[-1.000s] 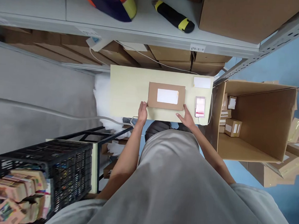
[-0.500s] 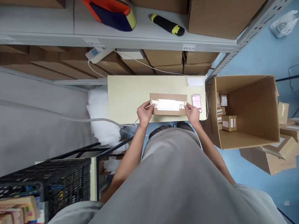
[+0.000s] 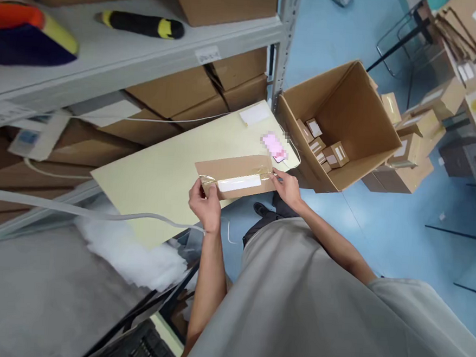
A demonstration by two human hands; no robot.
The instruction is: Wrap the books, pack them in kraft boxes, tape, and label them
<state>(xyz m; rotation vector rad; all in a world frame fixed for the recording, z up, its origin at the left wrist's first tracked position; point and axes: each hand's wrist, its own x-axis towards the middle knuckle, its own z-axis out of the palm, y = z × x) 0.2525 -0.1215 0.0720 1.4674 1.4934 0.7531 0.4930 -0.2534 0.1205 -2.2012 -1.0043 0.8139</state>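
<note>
A flat brown cardboard box (image 3: 233,166) with a white label (image 3: 240,183) under clear tape is held between my two hands at the near edge of a pale yellow tabletop (image 3: 161,167). My left hand (image 3: 207,202) grips its left end, thumb on top. At the right end, the fingers of my right hand (image 3: 285,186) pinch the box by the tape's end. Just beyond my right hand lies a phone (image 3: 274,147) with a pink screen. A white paper slip (image 3: 254,114) rests near the table's far right corner.
Right of the table stands a large open carton (image 3: 367,138) with several small labelled boxes inside. A grey shelf (image 3: 215,41) with a black-and-yellow cutter (image 3: 140,24) runs along the far side. A white cable (image 3: 97,212) crosses at left. More cartons (image 3: 418,139) are stacked on the right.
My view has swung to the right, so the table now appears slanted. The box has tilted in my hands, and both hands still hold its ends.
</note>
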